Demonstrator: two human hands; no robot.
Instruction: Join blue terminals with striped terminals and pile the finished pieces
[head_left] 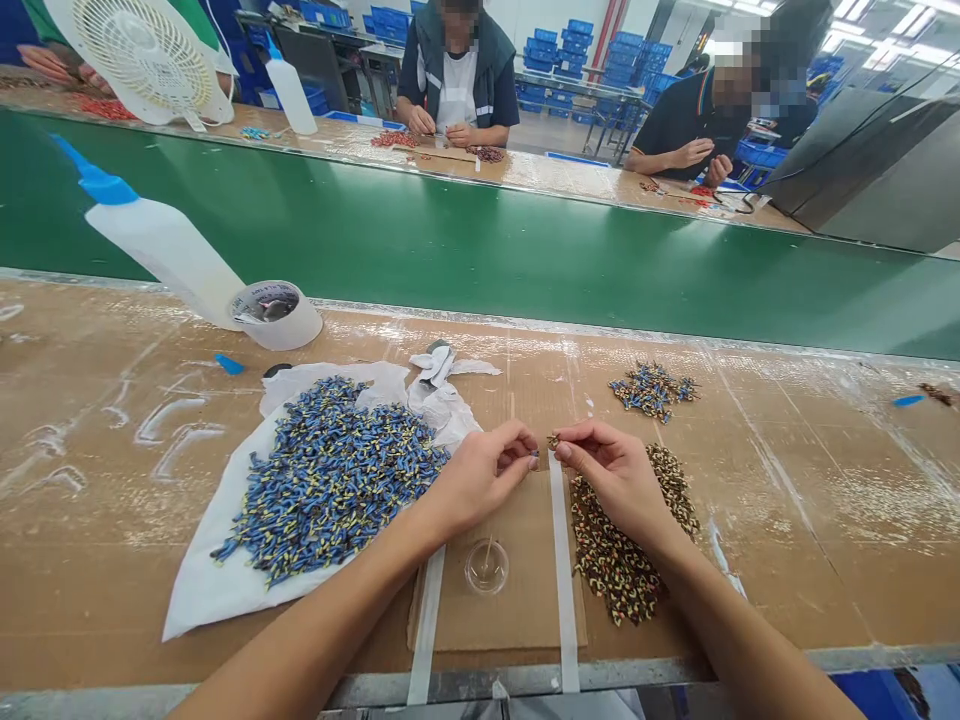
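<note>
A tiny piece could slip from a loose pinch and be lost in one of the piles, and a dropping left forearm could tip the open cup with its stick on the card. The right wrist, over the brown pile, might scatter it. The left hand has thumb and forefinger nearly closed on a bluish bit, right of the blue pile; the right hand pinches a brown bit just beside it, the two apart above the card's far end
</note>
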